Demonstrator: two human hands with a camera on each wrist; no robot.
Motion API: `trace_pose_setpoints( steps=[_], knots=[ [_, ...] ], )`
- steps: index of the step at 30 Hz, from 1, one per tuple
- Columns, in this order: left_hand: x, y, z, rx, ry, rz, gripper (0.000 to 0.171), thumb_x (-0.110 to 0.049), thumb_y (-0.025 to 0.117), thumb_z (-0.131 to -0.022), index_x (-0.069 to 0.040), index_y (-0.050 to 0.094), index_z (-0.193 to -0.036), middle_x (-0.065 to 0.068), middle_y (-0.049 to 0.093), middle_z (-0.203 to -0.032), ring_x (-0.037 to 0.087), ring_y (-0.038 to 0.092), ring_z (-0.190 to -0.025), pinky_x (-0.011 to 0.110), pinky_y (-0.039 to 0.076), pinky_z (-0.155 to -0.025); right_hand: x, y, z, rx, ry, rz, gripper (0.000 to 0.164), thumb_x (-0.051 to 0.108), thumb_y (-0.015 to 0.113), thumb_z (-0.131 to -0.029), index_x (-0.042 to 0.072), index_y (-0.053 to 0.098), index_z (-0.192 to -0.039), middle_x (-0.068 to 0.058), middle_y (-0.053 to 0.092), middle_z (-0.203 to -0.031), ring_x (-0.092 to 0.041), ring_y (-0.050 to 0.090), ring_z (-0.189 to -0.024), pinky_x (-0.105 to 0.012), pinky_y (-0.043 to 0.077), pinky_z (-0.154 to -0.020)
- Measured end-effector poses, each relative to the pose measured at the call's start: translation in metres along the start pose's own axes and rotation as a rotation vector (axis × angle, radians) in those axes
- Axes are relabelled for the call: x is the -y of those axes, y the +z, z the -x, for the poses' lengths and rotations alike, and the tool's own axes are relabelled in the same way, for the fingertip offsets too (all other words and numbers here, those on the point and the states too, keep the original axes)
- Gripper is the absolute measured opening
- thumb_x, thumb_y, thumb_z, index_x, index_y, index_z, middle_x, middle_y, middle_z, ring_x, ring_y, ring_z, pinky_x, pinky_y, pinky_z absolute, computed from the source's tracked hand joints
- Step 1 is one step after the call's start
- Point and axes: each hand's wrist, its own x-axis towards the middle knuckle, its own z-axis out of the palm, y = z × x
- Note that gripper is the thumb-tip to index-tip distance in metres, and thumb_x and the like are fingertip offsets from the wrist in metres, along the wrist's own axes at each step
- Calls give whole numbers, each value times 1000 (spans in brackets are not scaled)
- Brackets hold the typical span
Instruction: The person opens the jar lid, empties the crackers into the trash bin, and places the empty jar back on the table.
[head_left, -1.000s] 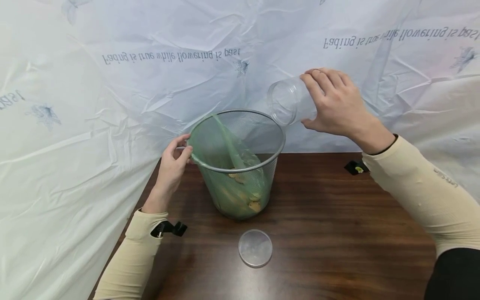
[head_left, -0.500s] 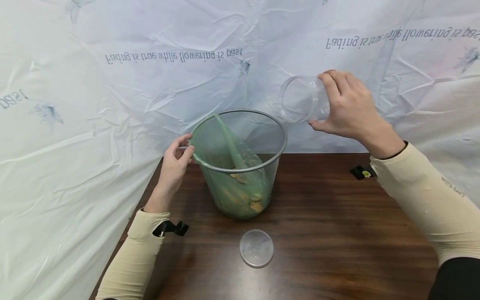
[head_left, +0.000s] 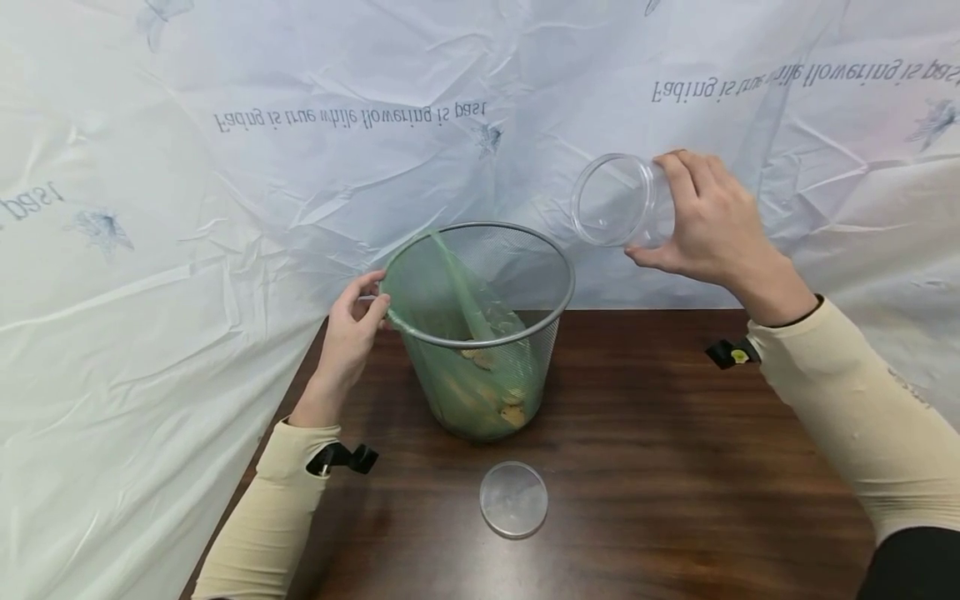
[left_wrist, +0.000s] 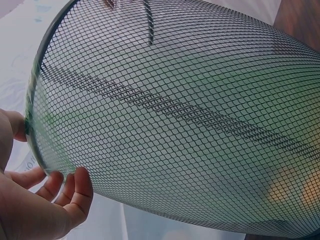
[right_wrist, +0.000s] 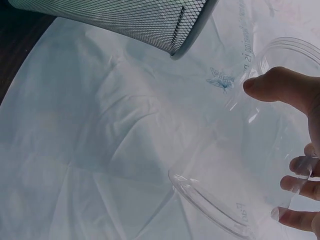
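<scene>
A wire mesh wastebasket [head_left: 546,358] stands on the table, with a green plastic bag [head_left: 468,292] partly lining it. My left hand [head_left: 345,337] pinches the basket's left rim where the bag folds over; in the left wrist view its fingers [left_wrist: 80,197] lie against the outer mesh. Right of the basket and above its rim, my right hand [head_left: 712,221] grips a clear plastic jar [head_left: 613,202] tipped on its side. The jar's mouth faces left and nothing shows inside. Several yellow-brown pieces [head_left: 513,414] lie in the bag, seen through the mesh.
A clear round lid [head_left: 513,500] lies flat on the dark wooden table [head_left: 675,467] in front of the basket. Behind and to the left hangs a white printed sheet [head_left: 360,183], close to the basket's back.
My right hand has drawn the jar to the right, away from the basket's rim, and turned its mouth more toward the head camera. The left hand keeps its place on the rim.
</scene>
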Motion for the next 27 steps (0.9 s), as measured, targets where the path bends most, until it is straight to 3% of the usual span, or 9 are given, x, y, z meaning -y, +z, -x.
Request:
trace_pose_setpoints(
  steps=[16, 27],
  knots=[
    [1, 1, 0, -4, 3, 13, 42, -8, 54, -97, 3, 47, -138, 3, 44, -105, 10, 50, -80, 23, 51, -63, -4, -7, 8, 96, 150, 5, 102, 46, 87, -47, 0, 49, -130, -24, 54, -126, -43, 51, -116, -70, 45, -70],
    [2, 0, 0, -5, 0, 17, 43, -8, 55, -97, 3, 48, -138, 2, 44, -105, 10, 51, -80, 23, 51, -63, -4, -9, 13, 116, 210, 10, 104, 45, 90, -45, 1, 49, -130, -23, 54, -128, -41, 50, -119, -71, 42, -62]
  ],
)
